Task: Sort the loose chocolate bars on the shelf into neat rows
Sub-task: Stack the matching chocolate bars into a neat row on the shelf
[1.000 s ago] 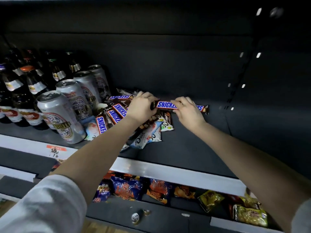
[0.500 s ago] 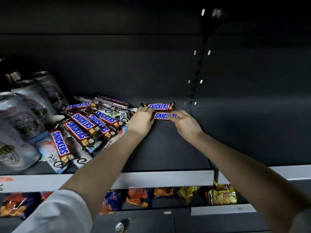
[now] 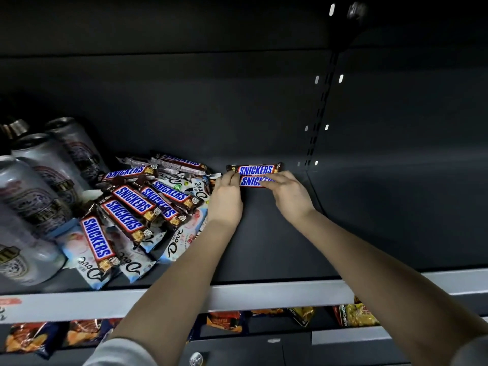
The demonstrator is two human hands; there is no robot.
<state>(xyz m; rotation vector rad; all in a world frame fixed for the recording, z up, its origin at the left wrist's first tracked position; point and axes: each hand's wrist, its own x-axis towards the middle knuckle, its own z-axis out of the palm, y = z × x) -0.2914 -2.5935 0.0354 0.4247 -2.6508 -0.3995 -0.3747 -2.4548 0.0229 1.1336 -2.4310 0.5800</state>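
Row of two: rear bar, front bar; seven Snickers visible in loose pile.
Left hand and right hand each pinch one end of the front bar, touching the rear bar, deep on the shelf.

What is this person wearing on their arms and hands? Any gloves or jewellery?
No gloves: the left hand and right hand show no ring, watch or bracelet. Pale grey-white fabric appears only at the bottom edge: the left sleeve and right sleeve.
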